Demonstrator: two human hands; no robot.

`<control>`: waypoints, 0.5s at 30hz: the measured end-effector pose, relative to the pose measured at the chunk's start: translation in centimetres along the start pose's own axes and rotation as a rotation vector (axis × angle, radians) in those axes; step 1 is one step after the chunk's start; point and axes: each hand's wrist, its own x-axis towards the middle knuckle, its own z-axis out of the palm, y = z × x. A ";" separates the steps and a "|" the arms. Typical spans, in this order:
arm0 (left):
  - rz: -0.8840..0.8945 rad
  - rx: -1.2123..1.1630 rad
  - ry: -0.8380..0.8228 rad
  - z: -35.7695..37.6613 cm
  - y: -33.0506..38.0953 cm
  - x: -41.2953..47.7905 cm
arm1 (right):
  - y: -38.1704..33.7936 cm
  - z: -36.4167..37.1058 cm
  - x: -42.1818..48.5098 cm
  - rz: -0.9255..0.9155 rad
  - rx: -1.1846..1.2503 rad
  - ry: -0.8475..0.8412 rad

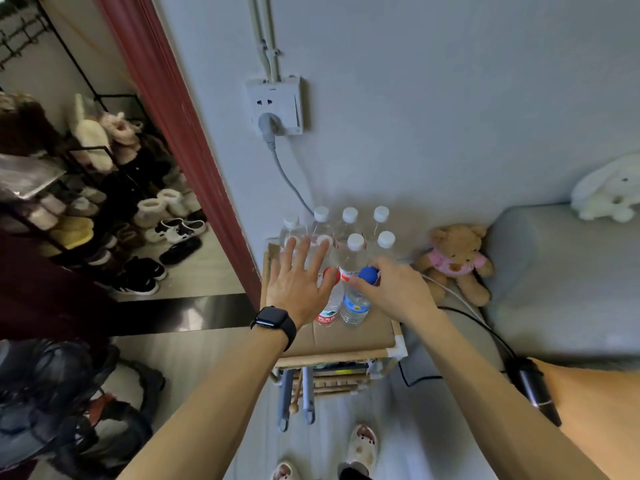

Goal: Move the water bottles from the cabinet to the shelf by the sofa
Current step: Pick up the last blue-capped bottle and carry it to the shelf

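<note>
Several clear water bottles with white caps point(350, 216) stand at the back of a small wooden shelf point(349, 341) beside a grey sofa point(554, 289). In front of them stand a red-capped bottle point(329, 308) and a blue-capped bottle point(355, 304). My right hand point(391, 289) pinches the blue cap point(367, 273) with its fingertips. My left hand point(298, 282), with a black watch on its wrist, hovers flat with fingers spread over the left bottles, beside the red cap point(331, 274). Whether it touches them is unclear.
A wall socket point(275, 105) with a grey cable sits above the shelf. A teddy bear point(457, 261) leans between shelf and sofa, a white plush rabbit point(609, 192) lies on the sofa. A shoe rack point(104, 209) stands left behind a red door frame point(180, 133). Cables trail to the right.
</note>
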 end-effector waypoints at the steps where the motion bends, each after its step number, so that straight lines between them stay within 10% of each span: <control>1: 0.006 -0.002 0.001 -0.1 -0.1 0.0 | -0.1 0.2 0.0 -0.003 0.013 0.000; 15: -0.050 0.022 0.027 0.0 0.6 0.3 | 1.1 -0.1 1.2 -0.204 0.165 -0.025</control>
